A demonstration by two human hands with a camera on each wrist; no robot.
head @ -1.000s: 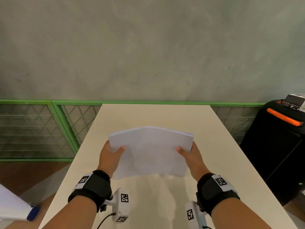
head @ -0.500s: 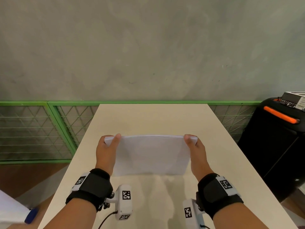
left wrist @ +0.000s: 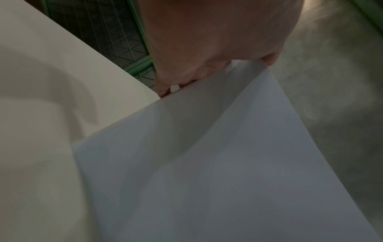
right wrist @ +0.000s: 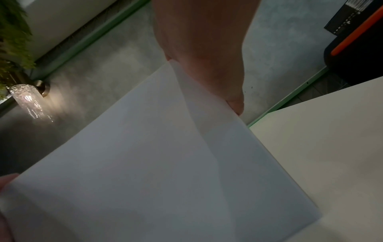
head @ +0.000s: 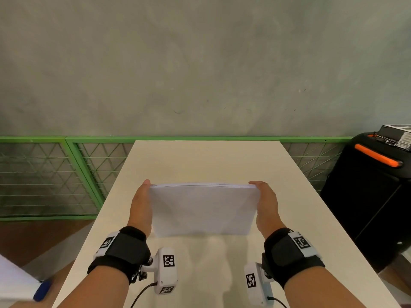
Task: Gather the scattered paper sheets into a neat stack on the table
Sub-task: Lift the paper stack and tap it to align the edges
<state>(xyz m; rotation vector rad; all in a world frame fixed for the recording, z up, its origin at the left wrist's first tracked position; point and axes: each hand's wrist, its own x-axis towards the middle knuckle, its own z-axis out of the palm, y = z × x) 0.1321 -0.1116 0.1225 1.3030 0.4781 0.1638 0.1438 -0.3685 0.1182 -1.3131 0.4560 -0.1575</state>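
Note:
A stack of white paper sheets (head: pixel 203 210) stands upright on its lower long edge on the cream table (head: pixel 204 161), near the middle. My left hand (head: pixel 142 203) holds its left side edge and my right hand (head: pixel 265 203) holds its right side edge, fingertips up at the top corners. In the left wrist view the paper stack (left wrist: pixel 228 163) runs into the left hand (left wrist: pixel 207 41), between thumb and fingers. The right wrist view shows the paper stack (right wrist: pixel 145 163) held the same way by the right hand (right wrist: pixel 203 41). Most fingers are hidden behind the sheets.
A green mesh fence (head: pixel 44 178) runs behind and left of the table, under a grey wall. A black case with an orange handle (head: pixel 375 196) stands to the right. A white object with a blue tip (head: pixel 42 290) sits at the lower left.
The stack has swung from leaning back to upright on its lower edge. Both hands have slid from the mid sides up to the top corners.

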